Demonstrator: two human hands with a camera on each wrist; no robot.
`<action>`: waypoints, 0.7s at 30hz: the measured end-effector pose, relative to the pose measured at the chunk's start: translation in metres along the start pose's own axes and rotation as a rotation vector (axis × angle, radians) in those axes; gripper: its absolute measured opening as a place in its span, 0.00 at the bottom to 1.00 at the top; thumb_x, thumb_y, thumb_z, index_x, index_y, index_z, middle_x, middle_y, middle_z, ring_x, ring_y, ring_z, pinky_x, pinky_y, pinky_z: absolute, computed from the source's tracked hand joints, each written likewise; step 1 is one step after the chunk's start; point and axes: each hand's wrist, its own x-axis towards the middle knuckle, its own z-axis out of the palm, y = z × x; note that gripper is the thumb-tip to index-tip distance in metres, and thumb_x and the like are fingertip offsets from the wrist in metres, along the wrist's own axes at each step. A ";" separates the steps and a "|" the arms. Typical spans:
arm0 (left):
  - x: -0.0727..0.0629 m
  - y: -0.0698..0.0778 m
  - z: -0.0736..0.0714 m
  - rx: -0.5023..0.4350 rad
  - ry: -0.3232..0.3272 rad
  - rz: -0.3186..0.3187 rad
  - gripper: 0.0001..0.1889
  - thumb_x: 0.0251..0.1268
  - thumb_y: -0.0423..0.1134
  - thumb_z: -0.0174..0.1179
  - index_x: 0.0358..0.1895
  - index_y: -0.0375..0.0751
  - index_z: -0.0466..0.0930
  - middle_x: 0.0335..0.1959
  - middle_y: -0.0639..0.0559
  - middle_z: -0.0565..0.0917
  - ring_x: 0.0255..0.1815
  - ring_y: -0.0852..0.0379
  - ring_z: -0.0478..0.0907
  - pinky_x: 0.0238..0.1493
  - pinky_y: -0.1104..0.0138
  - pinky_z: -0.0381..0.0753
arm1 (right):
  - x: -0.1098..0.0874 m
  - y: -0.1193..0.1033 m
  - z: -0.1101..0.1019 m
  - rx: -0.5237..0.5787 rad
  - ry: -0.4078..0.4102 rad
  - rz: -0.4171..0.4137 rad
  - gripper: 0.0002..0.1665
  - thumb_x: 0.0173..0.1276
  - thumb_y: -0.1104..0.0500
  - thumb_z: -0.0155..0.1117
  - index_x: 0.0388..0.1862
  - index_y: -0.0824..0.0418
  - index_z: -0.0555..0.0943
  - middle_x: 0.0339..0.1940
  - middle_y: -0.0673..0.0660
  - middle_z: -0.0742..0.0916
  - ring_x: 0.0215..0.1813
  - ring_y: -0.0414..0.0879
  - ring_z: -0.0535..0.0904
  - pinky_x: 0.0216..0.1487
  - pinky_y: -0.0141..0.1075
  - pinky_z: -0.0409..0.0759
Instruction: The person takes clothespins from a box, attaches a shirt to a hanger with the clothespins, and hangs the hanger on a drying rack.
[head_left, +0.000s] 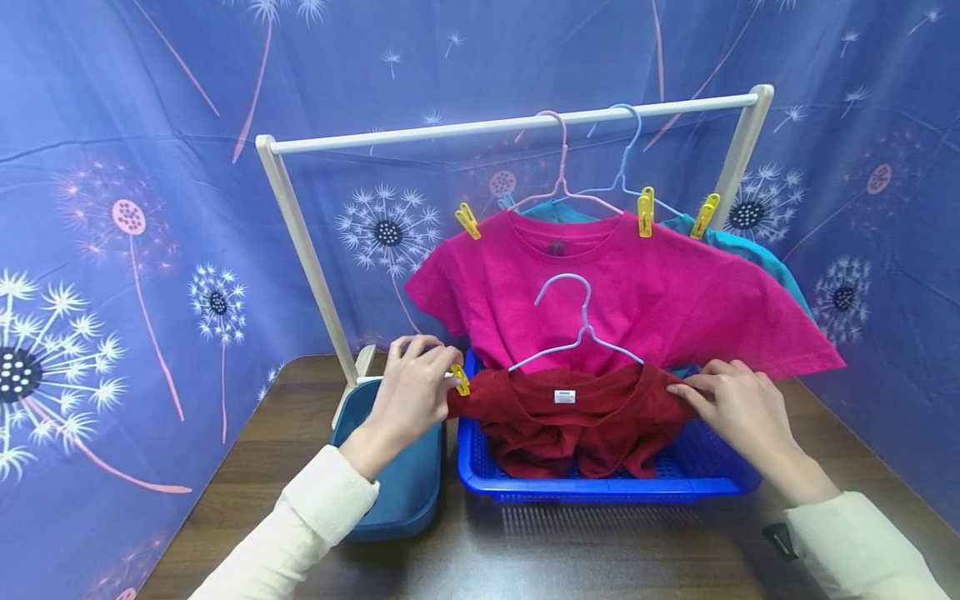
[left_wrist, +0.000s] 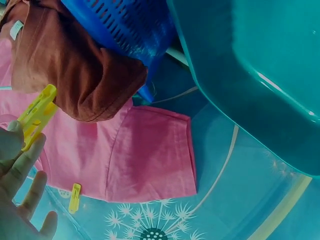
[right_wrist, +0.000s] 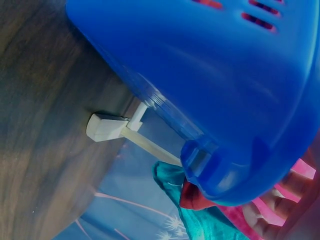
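A dark red T-shirt (head_left: 600,425) with a white neck label lies bunched over the blue basket. A light blue wire hanger (head_left: 585,329) sits in its neck, hook upward. At the shirt's left shoulder my left hand (head_left: 412,387) pinches a yellow clothespin (left_wrist: 37,117) between thumb and finger. The clothespin's tip meets the shirt's edge; whether it grips the cloth I cannot tell. My right hand (head_left: 738,408) pinches the shirt's right shoulder. In the right wrist view the basket's wall hides most of that grip.
Behind, a pink T-shirt (head_left: 555,292) and a teal T-shirt (head_left: 757,250) hang from a white rail (head_left: 450,132), with yellow clothespins at their shoulders. The blue basket (head_left: 600,490) stands on the wooden table (head_left: 247,475). A teal bin (head_left: 401,517) stands left of it.
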 end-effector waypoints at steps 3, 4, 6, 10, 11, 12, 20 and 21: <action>0.000 0.001 0.002 0.028 0.000 0.025 0.11 0.44 0.32 0.66 0.32 0.46 0.76 0.28 0.56 0.83 0.44 0.55 0.74 0.55 0.51 0.64 | -0.001 0.000 0.000 -0.001 0.002 0.001 0.09 0.42 0.52 0.72 0.19 0.57 0.85 0.18 0.50 0.79 0.24 0.51 0.73 0.19 0.40 0.65; 0.000 0.001 0.002 0.036 -0.001 0.033 0.11 0.44 0.32 0.66 0.32 0.46 0.76 0.28 0.56 0.83 0.44 0.55 0.74 0.55 0.51 0.64 | -0.001 0.000 0.000 -0.002 0.002 0.001 0.09 0.42 0.52 0.72 0.19 0.57 0.85 0.18 0.50 0.79 0.25 0.51 0.73 0.19 0.40 0.65; 0.000 0.002 0.003 0.055 -0.004 0.048 0.10 0.44 0.32 0.66 0.31 0.46 0.76 0.28 0.56 0.83 0.45 0.55 0.74 0.55 0.51 0.64 | -0.002 0.000 0.000 -0.001 0.002 0.002 0.09 0.42 0.53 0.72 0.19 0.57 0.85 0.18 0.50 0.79 0.25 0.51 0.73 0.19 0.40 0.65; -0.001 0.003 0.005 0.083 -0.026 0.066 0.09 0.45 0.33 0.66 0.31 0.45 0.76 0.28 0.56 0.83 0.45 0.55 0.74 0.55 0.52 0.64 | -0.002 0.000 0.000 0.000 0.000 0.004 0.09 0.42 0.53 0.72 0.20 0.57 0.86 0.18 0.51 0.79 0.24 0.51 0.73 0.19 0.40 0.65; -0.001 0.003 0.005 0.088 -0.030 0.065 0.09 0.45 0.33 0.66 0.31 0.45 0.76 0.28 0.55 0.83 0.45 0.55 0.74 0.55 0.52 0.64 | -0.002 0.000 0.000 0.003 -0.001 0.005 0.08 0.42 0.53 0.72 0.20 0.57 0.86 0.18 0.51 0.79 0.25 0.51 0.73 0.19 0.40 0.65; -0.002 0.003 0.006 0.091 -0.035 0.063 0.10 0.45 0.34 0.66 0.31 0.45 0.76 0.28 0.55 0.83 0.45 0.55 0.74 0.55 0.53 0.64 | -0.002 0.000 0.000 0.002 -0.002 0.006 0.08 0.42 0.53 0.72 0.20 0.57 0.86 0.18 0.51 0.79 0.25 0.51 0.73 0.19 0.40 0.65; -0.005 0.004 0.004 0.056 -0.090 -0.007 0.12 0.50 0.37 0.64 0.39 0.45 0.76 0.34 0.55 0.83 0.47 0.54 0.73 0.56 0.54 0.63 | -0.004 0.001 -0.001 0.006 -0.015 0.027 0.09 0.43 0.53 0.72 0.21 0.56 0.85 0.19 0.51 0.80 0.26 0.52 0.74 0.21 0.42 0.66; -0.005 0.003 0.003 0.041 -0.099 -0.018 0.13 0.51 0.38 0.64 0.40 0.45 0.75 0.35 0.55 0.83 0.48 0.53 0.72 0.56 0.54 0.63 | -0.004 0.001 -0.001 0.010 -0.015 0.029 0.09 0.43 0.53 0.72 0.22 0.57 0.85 0.20 0.51 0.80 0.26 0.52 0.74 0.21 0.42 0.66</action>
